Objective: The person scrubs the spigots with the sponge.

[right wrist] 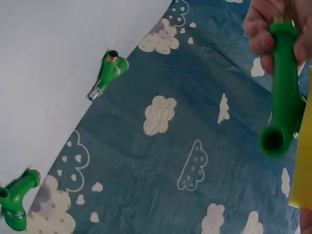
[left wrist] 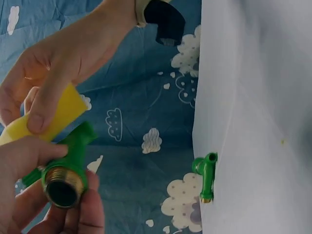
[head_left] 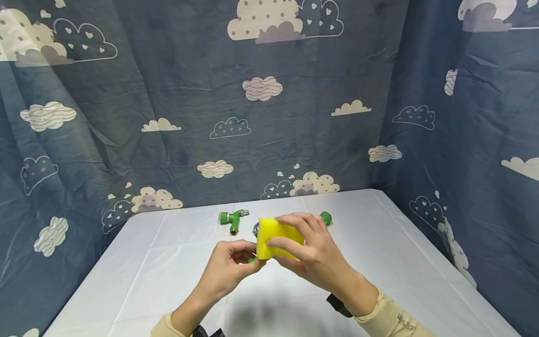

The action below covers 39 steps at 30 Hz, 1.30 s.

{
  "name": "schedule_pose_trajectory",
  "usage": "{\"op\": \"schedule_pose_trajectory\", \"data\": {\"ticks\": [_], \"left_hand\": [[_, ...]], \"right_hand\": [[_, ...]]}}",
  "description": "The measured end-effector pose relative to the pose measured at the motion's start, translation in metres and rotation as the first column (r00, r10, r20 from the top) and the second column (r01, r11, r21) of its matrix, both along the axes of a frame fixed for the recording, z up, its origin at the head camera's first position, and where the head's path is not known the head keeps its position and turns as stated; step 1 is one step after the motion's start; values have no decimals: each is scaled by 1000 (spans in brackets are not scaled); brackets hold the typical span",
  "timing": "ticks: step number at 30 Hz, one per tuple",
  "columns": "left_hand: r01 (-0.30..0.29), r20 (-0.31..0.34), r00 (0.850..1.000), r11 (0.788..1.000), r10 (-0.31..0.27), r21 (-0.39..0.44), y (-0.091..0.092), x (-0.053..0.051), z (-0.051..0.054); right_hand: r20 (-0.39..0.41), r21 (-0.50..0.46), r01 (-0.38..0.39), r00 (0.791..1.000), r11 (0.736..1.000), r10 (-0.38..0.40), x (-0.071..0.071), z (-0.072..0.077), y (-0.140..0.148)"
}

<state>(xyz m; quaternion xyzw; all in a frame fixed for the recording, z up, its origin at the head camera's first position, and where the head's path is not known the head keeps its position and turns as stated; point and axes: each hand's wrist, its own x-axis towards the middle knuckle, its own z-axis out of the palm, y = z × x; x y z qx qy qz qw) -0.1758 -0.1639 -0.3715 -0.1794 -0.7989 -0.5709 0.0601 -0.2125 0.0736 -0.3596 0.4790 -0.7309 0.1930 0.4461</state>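
My left hand [head_left: 227, 264] grips a green tap [left wrist: 74, 148] by its brass threaded end, mostly hidden in the head view. The right wrist view shows its green pipe [right wrist: 285, 87] ending in a round opening. A yellow sponge [head_left: 278, 236] is pinched between the thumb and fingers of my right hand [head_left: 313, 245]. The sponge is held right beside the tap, above the table; whether they touch I cannot tell.
On the white table [head_left: 168, 271] lies another green tap [head_left: 233, 219] with metal ends, back left of the hands. A further green tap [head_left: 326, 217] lies behind my right hand, partly covered. Dark blue cloud-print cloth [head_left: 189, 93] hangs around the table.
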Motion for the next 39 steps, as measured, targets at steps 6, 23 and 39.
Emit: {"op": "schedule_pose_trajectory", "data": {"ticks": [6,23,39], "left_hand": [[113,-73,990,989,-120,-91,-7,4,-3],[220,-2,972,900,-236,376,-8,0,1],[142,13,989,973,-147,184,-4,-3,7]], "right_hand": [[346,-111,-80,931,991,114,-4,7,4],[659,-730,-85,-354,678,664,-12,-10,-1],[779,-611,-48,-212,790,590,-11,-18,-6]]}}
